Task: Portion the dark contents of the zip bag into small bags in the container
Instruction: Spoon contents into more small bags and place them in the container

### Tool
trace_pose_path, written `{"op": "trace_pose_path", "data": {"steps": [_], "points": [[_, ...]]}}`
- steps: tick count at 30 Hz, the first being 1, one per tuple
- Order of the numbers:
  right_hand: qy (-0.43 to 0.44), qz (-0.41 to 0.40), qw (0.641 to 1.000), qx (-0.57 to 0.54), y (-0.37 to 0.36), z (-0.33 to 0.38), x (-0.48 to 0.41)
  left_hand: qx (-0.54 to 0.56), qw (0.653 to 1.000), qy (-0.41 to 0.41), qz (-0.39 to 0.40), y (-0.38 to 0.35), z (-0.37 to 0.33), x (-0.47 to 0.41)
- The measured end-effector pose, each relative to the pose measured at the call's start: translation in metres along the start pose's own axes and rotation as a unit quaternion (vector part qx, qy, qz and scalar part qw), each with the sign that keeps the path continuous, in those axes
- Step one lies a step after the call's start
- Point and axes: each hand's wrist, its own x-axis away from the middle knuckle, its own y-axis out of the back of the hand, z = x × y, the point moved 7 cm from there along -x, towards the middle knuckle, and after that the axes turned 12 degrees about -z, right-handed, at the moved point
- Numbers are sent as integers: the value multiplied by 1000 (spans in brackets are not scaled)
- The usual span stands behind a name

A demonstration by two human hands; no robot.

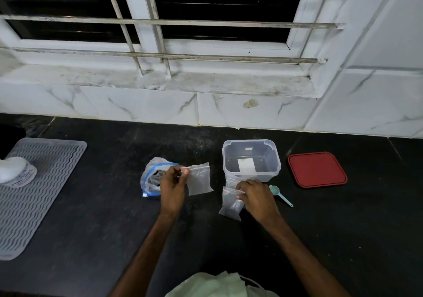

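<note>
A blue-edged zip bag (pixel 150 179) with dark contents lies open on the black counter, partly hidden behind my left hand (pixel 172 188). That hand pinches the top corner of a small clear bag (pixel 199 179), which hangs flat beside it. My right hand (pixel 256 196) grips another small clear bag (pixel 230 206) by its top edge; a further small bag lies under it. Behind the right hand stands a clear plastic container (pixel 251 159), open, with a white label inside. A mint-green scoop (pixel 279 194) lies just right of my right hand.
The container's red lid (pixel 317 169) lies flat to the right. A grey ridged mat (pixel 34 189) with a white object (pixel 14 171) on it covers the left counter. A tiled wall and window sill run along the back. Pale green fabric (pixel 217 285) shows at the bottom edge.
</note>
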Motion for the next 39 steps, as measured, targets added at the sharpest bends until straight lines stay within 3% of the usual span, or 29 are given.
{"op": "trace_pose_path", "data": {"steps": [13, 25, 30, 33, 39], "points": [[-23, -29, 989, -144, 5, 6, 4, 31, 999, 12, 13, -11, 2, 8], [15, -24, 984, -174, 3, 4, 5, 38, 999, -9, 18, -9, 11, 8], [-6, -15, 980, -196, 2, -1, 3, -103, 984, -29, 141, -28, 37, 20], [-12, -20, 981, -195, 1, -2, 2, -191, 965, -59, 168, -40, 52, 24], [-14, -27, 980, -197, 1, -5, -2, -205, 954, -108, 192, -68, 49, 28]]}}
